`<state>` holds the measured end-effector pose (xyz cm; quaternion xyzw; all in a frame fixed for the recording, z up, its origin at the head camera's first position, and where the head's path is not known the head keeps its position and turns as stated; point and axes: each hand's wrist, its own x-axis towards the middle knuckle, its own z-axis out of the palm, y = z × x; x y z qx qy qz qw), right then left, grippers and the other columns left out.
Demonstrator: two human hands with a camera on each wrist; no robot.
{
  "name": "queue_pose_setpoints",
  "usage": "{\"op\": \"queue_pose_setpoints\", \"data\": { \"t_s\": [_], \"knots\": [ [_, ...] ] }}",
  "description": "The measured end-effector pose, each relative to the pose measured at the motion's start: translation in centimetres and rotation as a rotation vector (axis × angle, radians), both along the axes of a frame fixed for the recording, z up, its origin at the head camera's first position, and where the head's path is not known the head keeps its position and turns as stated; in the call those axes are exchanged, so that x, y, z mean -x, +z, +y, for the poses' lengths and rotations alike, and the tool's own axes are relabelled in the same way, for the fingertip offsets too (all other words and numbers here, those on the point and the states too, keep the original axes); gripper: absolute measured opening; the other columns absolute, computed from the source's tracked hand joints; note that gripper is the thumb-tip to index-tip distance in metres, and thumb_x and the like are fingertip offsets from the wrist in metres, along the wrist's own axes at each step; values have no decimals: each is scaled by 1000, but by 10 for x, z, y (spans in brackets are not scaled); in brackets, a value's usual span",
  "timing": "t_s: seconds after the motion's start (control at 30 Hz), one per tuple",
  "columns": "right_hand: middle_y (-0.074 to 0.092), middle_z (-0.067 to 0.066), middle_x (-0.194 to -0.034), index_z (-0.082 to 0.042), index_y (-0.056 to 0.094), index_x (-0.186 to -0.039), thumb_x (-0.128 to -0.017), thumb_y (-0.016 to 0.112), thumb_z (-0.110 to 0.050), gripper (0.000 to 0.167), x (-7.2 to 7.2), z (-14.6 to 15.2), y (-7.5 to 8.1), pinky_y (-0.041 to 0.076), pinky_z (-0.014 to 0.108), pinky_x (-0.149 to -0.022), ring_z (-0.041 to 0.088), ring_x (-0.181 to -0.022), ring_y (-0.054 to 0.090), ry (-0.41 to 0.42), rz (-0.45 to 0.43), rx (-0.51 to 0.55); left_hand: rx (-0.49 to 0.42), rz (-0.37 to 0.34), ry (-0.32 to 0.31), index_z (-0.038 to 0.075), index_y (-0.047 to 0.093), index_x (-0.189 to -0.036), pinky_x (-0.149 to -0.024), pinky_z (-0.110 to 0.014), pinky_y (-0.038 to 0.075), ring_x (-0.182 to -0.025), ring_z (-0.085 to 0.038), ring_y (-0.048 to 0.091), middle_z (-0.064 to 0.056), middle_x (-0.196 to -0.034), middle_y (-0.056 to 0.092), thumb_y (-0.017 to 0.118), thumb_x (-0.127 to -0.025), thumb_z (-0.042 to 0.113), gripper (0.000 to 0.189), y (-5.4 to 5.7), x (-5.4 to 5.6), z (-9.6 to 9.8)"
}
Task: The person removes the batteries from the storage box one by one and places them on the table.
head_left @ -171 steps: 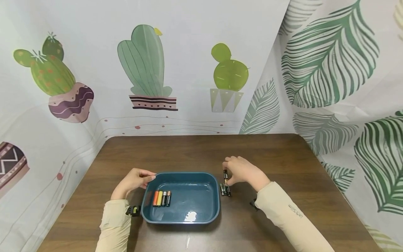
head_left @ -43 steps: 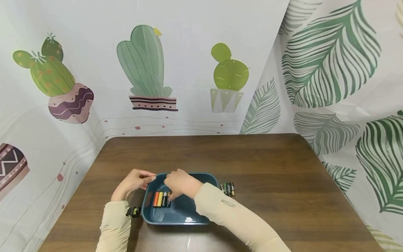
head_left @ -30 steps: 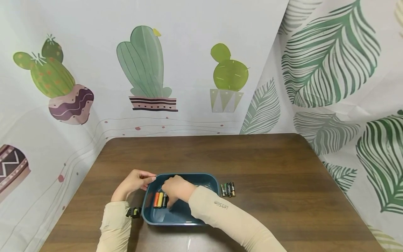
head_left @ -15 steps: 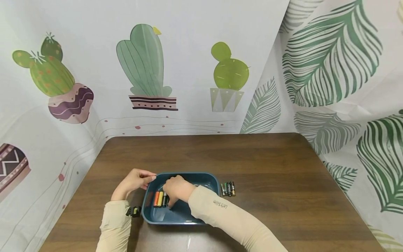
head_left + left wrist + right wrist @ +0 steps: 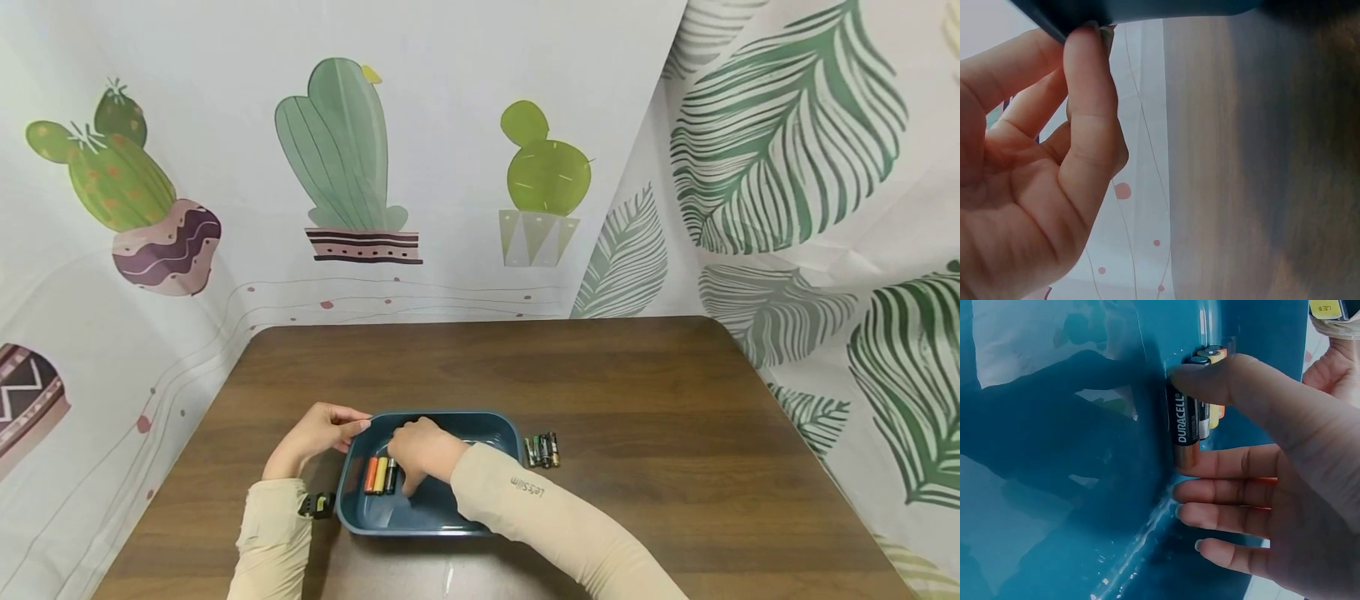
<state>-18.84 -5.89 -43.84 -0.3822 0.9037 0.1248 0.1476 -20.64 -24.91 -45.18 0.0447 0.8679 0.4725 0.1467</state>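
Note:
In the right wrist view, my right hand pinches a black-and-copper Duracell battery between thumb and index finger. This battery stands at the right end of a row inside the blue tray. Beside it lie an orange battery, a yellow battery and a black battery. The head view hides the Duracell behind my right hand. My left hand pinches the tray's far left corner between thumb and fingers, which the left wrist view shows close up.
Just right of the tray, several dark batteries lie side by side on the brown wooden table. A white cloth printed with cacti and leaves hangs behind the table.
My right hand moved from the batteries right of the tray into the tray, then shifted slightly left onto the Duracell. It stays nearly still over the last second. My left hand keeps its place.

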Motion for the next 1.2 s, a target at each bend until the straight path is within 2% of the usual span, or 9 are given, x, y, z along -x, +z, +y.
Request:
{"op": "queue_pose_setpoints", "data": {
  "t_s": [0.17, 0.27, 0.5, 0.77, 0.83, 1.07, 1.13, 1.2],
  "knots": [
    [63, -8, -106, -25, 69, -111, -73, 78, -54, 49, -2, 4, 6, 47, 28, -84, 10, -95, 57, 14, 4, 12, -4, -5, 4, -4, 71, -106, -64, -35, 57, -68, -18, 61, -9, -89, 70, 68, -91, 16, 26, 0, 0, 1],
    [64, -7, -106, -23, 70, -108, -73, 78, -55, 48, -4, 7, 10, 47, 28, -84, 10, -95, 57, 30, 18, 19, -9, -13, 23, -3, 71, -106, -64, -34, 56, -68, -18, 61, -8, -89, 70, 68, -90, 16, 25, 0, 0, 1],
    [63, -7, -110, -23, 72, -100, -73, 77, -56, 43, -6, 15, 21, 45, 30, -89, 11, -99, 56, 43, 37, 24, -10, -2, 21, -4, 71, -105, -63, -34, 56, -67, -18, 61, -9, -87, 70, 68, -90, 14, 24, 0, -1, 1],
    [62, -9, -106, -22, 68, -116, -74, 75, -58, 56, -6, 31, 27, 43, 27, -81, 10, -94, 55, 109, 91, 80, -12, 6, 1, -7, 70, -106, -64, -35, 57, -67, -18, 61, -9, -87, 70, 67, -91, 13, 25, 1, -4, 1],
    [62, -9, -103, -21, 68, -116, -74, 74, -58, 56, -6, 35, 29, 43, 27, -80, 10, -93, 54, 120, 98, 88, -17, -1, 16, -6, 70, -105, -64, -35, 57, -67, -18, 61, -8, -86, 70, 68, -90, 13, 24, 1, -4, 1],
    [60, -10, -97, -21, 69, -112, -74, 74, -57, 53, -6, 45, 37, 41, 27, -76, 10, -88, 52, 128, 119, 106, -23, 2, 9, -7, 69, -106, -64, -35, 57, -67, -18, 60, -9, -87, 69, 68, -91, 14, 27, 2, -4, 2],
    [60, -9, -100, -20, 68, -115, -74, 73, -57, 55, -6, 48, 38, 42, 28, -78, 10, -90, 52, 120, 117, 110, -26, 6, 6, -7, 69, -107, -63, -35, 56, -67, -18, 60, -10, -87, 69, 68, -90, 13, 26, 1, -4, 1],
    [60, -9, -102, -19, 68, -115, -74, 73, -55, 55, -6, 53, 40, 43, 30, -86, 10, -93, 52, 118, 111, 131, -25, 10, 6, -7, 69, -106, -63, -35, 56, -66, -18, 60, -10, -87, 69, 68, -90, 13, 26, 1, -4, 1]
  ]
}}
